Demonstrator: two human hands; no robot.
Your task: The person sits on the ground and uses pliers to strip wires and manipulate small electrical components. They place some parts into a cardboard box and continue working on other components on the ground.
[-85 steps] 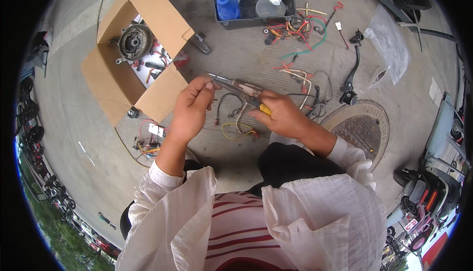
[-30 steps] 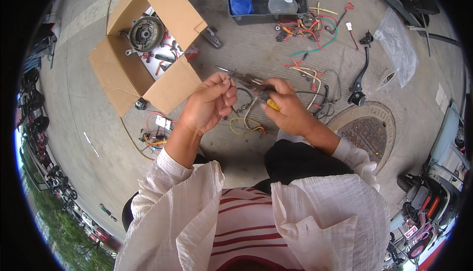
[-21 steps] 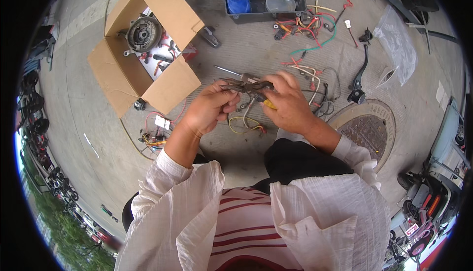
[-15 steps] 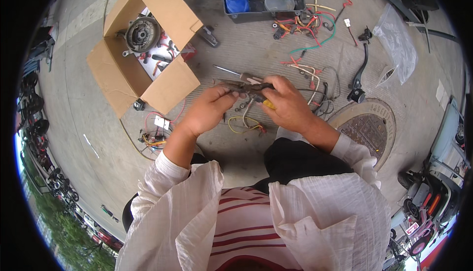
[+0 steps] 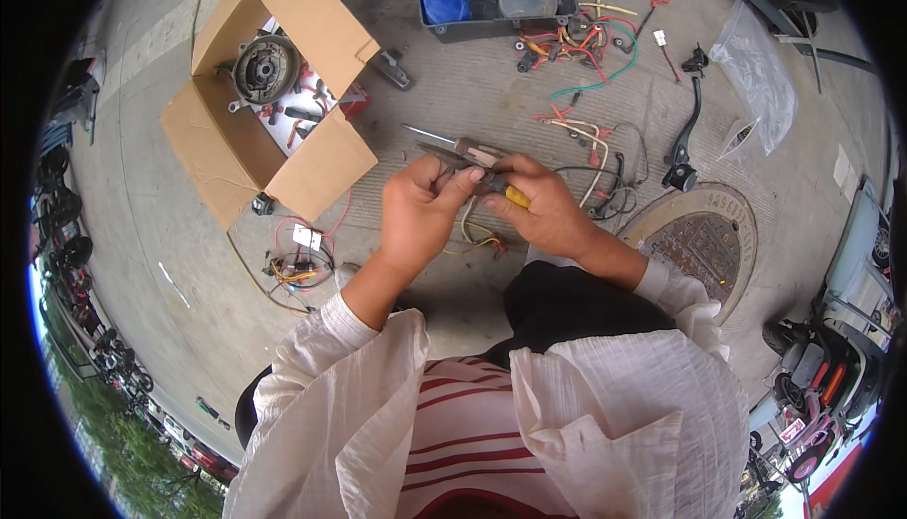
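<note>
Both my hands meet in front of my knees, fingers bent round dark, worn items. My right hand (image 5: 545, 205) grips what look like pliers with a yellow handle (image 5: 517, 196); their jaws are mostly covered by my fingers. My left hand (image 5: 416, 212) pinches a small dark piece against them with thumb and fingers; its kind is hidden. Just beyond my fingertips lies a screwdriver (image 5: 472, 151) with a brownish handle, its shaft pointing left. A yellow wire loop (image 5: 477, 245) and a pale wire lie on the ground beneath my hands.
An open cardboard box (image 5: 227, 132) with a round metal drum part (image 5: 265, 69) stands at the far left. Ahead is a black bin (image 5: 453, 33) of bottles. Cut wires (image 5: 590, 42), a brake lever (image 5: 685, 136), a plastic bag (image 5: 761, 75) and a manhole cover (image 5: 699, 245) lie right.
My left hand has moved right and turned, its thumb now over the held piece near my right fingers. My right hand stays nearly in place. The whole view has shifted slightly.
</note>
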